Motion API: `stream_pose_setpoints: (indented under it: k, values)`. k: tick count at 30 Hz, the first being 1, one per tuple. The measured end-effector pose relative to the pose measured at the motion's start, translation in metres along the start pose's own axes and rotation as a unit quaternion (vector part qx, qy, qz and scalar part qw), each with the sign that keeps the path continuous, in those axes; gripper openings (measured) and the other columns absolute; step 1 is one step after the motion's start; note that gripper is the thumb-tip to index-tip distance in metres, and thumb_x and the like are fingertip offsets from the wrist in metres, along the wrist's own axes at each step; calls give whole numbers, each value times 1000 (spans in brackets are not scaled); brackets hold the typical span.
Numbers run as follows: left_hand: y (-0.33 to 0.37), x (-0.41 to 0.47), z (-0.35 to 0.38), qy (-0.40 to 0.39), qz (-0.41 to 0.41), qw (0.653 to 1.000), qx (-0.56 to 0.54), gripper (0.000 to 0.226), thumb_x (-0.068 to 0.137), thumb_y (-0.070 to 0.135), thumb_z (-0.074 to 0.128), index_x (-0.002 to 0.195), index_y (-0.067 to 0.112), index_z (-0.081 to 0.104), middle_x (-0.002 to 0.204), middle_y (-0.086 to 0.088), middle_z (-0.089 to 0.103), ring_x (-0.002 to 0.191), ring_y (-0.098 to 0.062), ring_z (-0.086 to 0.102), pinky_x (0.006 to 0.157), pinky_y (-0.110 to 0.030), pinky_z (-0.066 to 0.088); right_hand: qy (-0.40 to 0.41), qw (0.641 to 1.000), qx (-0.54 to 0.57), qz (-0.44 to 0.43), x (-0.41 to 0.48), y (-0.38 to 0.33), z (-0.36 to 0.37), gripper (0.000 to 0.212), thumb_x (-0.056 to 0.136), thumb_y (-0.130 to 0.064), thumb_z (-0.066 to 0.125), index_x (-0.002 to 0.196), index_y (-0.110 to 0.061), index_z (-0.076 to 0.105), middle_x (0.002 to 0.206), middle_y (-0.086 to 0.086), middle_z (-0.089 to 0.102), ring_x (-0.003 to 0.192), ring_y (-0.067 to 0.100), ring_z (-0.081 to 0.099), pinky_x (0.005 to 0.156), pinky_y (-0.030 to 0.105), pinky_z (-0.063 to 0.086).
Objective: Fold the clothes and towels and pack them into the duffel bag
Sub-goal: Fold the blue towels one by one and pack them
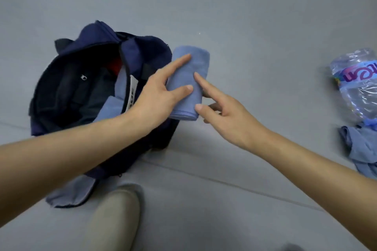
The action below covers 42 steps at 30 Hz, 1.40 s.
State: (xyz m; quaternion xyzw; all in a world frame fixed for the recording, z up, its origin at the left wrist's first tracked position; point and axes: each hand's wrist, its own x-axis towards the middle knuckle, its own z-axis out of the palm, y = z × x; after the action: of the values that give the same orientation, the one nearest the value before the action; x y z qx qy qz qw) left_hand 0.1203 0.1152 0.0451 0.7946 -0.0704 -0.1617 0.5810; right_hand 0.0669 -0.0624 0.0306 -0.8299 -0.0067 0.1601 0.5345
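- Hands meet over a folded light-blue towel (188,82), which sits just above the right-hand edge of the duffel bag (67,87).
- The left hand (161,96) lies along the towel's left side, its fingers (179,62) stretched over the top and the thumb pressed on the front; it holds the towel loosely rather than in a tight fist.
- The right hand (226,116) touches the towel's right side and lower corner with outstretched fingertips (199,76); the fingers are spread, not wrapped around the cloth.
- The duffel bag is dark navy, lies on the grey floor (244,16) and gapes open, with dark clothing, a bit of red and pale blue cloth inside.
- A flap of grey-blue fabric (69,193) lies flat on the floor at the near end of the bag.
- A crumpled blue garment (361,149) lies on the floor well to the right, apart from the bag.
- Just beyond that garment lies a clear plastic bottle (359,81) with a coloured label.
- A beige slipper (116,218) shows at the bottom, near the bag.
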Motion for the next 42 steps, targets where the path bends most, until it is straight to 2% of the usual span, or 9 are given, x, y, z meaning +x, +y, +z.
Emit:
stream_pose_setpoints:
  k: [6,9,11,12,15,21,27,38,42]
  values:
    - [16,0,-107,97,37,995,9,59,94,8,66,142,38,52,136,20,58,123,4,56,104,-24,48,-28,997,-74,-12,45,-57,24,58,100,-42,50,145,-65,22,130,-18,56,105,7,62,104,34,46]
    - [3,-7,-148,160,39,986,8,59,93,8,67,141,40,53,135,20,60,121,4,57,100,-19,48,-28,991,-126,-15,60,-74,53,56,101,-48,46,147,-63,20,115,-14,61,92,4,60,97,31,46]
    - [-11,-15,-168,184,31,982,11,60,93,7,67,141,39,54,135,22,60,122,3,57,102,-21,47,-39,988,-147,-7,67,-83,74,55,99,-57,43,147,-65,17,134,-9,56,98,2,58,100,32,42]
    - [-20,-20,-175,183,24,983,13,60,93,7,67,141,40,54,135,22,59,123,2,57,105,-23,46,-48,986,-158,6,70,-86,84,55,98,-62,40,146,-66,14,154,-2,41,119,7,54,108,35,38]
    - [-49,-34,-185,153,-8,987,40,60,90,16,70,138,49,53,136,19,58,126,-2,55,111,-35,43,-55,970,-235,18,75,-96,111,58,96,-69,35,148,-65,9,168,9,2,146,33,32,115,46,32]
    - [-82,-37,-170,43,-25,988,144,61,93,17,68,141,49,48,129,12,49,119,9,46,98,-7,33,-36,903,-428,25,74,-99,128,64,103,-53,33,159,-32,12,168,9,4,153,34,-2,121,52,18]
    - [-107,5,-150,41,-35,992,117,63,92,17,68,147,40,46,137,1,49,127,-5,47,112,-19,32,18,925,-379,12,58,-92,124,71,103,-36,37,159,-18,-2,168,1,7,155,20,-1,119,43,29]
    - [-122,58,-173,16,14,983,182,65,91,-5,55,151,16,41,153,5,42,144,-6,33,117,-14,21,31,927,-374,-11,53,-88,126,72,102,-34,38,159,-18,-3,168,2,4,155,21,-1,118,42,31]
    - [-128,64,-177,-27,2,932,361,65,98,13,54,156,28,30,162,-7,29,148,-28,28,119,-29,21,30,928,-370,-17,51,-84,123,72,102,-34,38,160,-16,-1,168,4,5,155,24,1,120,42,27]
